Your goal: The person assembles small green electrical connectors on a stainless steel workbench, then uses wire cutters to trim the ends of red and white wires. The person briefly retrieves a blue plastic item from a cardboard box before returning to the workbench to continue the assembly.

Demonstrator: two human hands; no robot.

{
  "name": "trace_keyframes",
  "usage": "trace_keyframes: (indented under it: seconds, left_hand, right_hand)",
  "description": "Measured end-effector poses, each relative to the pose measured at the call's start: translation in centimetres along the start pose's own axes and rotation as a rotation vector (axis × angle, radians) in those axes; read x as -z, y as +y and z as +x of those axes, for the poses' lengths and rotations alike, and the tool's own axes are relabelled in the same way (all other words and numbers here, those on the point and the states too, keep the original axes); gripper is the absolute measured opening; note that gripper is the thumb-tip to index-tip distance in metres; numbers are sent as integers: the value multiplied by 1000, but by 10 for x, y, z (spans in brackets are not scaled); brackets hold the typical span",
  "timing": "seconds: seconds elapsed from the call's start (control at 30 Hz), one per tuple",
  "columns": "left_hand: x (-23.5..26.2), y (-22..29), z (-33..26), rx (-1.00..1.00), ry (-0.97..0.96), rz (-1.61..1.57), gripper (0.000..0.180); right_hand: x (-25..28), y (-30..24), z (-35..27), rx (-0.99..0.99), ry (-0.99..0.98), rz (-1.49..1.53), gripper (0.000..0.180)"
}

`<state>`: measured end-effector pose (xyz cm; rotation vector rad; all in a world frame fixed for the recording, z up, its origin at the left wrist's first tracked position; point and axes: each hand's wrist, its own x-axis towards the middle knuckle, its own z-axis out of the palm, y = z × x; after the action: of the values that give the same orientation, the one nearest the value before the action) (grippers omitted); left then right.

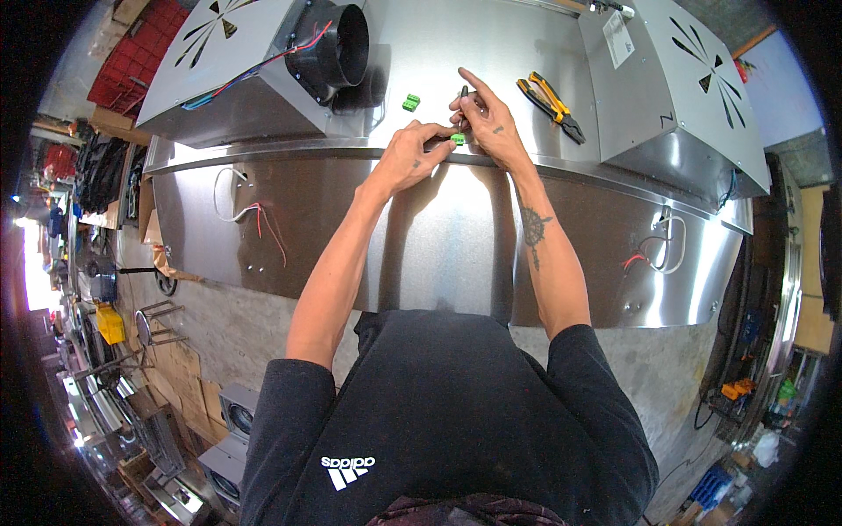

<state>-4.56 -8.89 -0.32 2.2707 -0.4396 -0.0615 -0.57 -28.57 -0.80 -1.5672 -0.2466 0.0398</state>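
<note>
The left hand point(412, 153) pinches a small green connector point(458, 138) between its fingertips, while the right hand point(487, 118) (closed around a dark screwdriver point(462, 98)) stands the tool's tip just above it.

Green connectors point(410, 103) lie on the silver steel hood point(438, 228), beside yellow-and-black pliers point(551, 106) and red-white wires point(254, 215).

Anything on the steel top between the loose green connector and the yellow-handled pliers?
Yes: in the head view, both hands lie between the green connector and pliers, the right hand holding a dark screwdriver, the left hand lower.
</note>
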Motion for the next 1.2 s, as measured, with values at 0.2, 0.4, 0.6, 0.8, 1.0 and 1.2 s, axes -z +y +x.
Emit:
trace_keyframes:
  seconds: [0.2, 0.4, 0.6, 0.8, 1.0, 1.2]
  left_hand:
    - [0, 0, 0, 14, -1, 2, 40]
    - [0, 0, 0, -4, 0, 9, 39]
    - [1, 2, -1, -12, 11, -6, 39]
    - [-1, 2, -2, -19, 22, -17, 37]
    - [3, 10, -4, 4, 4, -12, 34]
    - [1, 9, -4, -42, 55, -27, 33]
  right_hand:
    - [0, -2, 4, -70, 16, -173, 47]
    - [0, 3, 0, 13, 51, -75, 45]
    - [-1, 5, 1, -2, 14, -85, 44]
    - [3, 7, 3, 0, -14, -75, 42]
    - [-1, 3, 0, -7, 37, -105, 43]
    - [-1, 7, 1, 0, 61, -161, 45]
